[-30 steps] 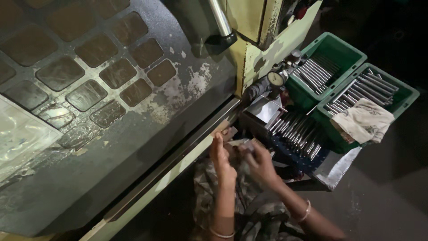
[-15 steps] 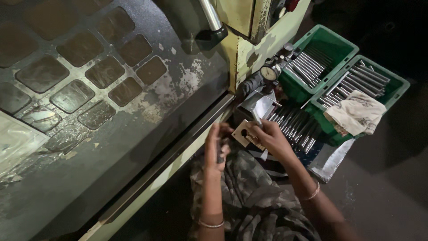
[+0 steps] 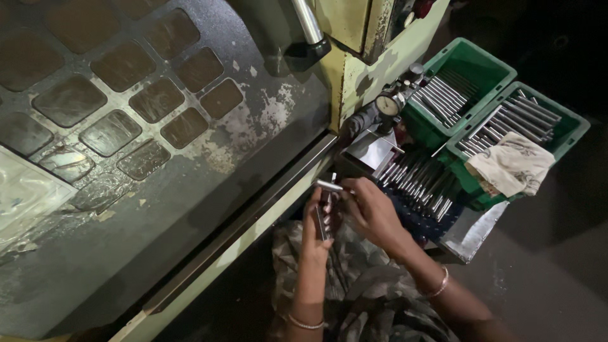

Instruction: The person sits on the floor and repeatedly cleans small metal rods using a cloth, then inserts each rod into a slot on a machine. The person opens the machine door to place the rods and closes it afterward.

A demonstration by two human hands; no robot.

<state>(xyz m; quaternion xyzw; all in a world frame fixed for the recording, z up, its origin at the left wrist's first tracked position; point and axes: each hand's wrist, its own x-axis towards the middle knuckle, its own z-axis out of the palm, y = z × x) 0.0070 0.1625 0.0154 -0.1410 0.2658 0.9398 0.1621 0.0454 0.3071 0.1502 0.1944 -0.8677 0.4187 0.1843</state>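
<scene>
we find the left hand [image 3: 316,218] raised upright in front of the lap, fingers wrapped around a small bundle of metal pins [image 3: 323,221] held on end, a grip that keeps them stacked together. the right hand [image 3: 373,212] sits just right of it, thumb and forefinger pinched on a single short metal pin [image 3: 329,185] held level above the bundle, near the dial gauge [image 3: 387,105], where its length is easy to see.

count: two green bins. the far bin [image 3: 472,63] holds a row of long steel rods laid parallel; the right bin [image 3: 560,130] holds more rods, partly under one crumpled cloth [image 3: 512,166]. rods in each are too many and too close to count exactly. a further batch of rods [image 3: 418,180] lies side by side between the bins and the hands. one dial gauge, one shiny metal plate [image 3: 472,231] at the near right. two bracelets, one per wrist. the machine's worn grey panel [image 3: 158,158] fills the left.
</scene>
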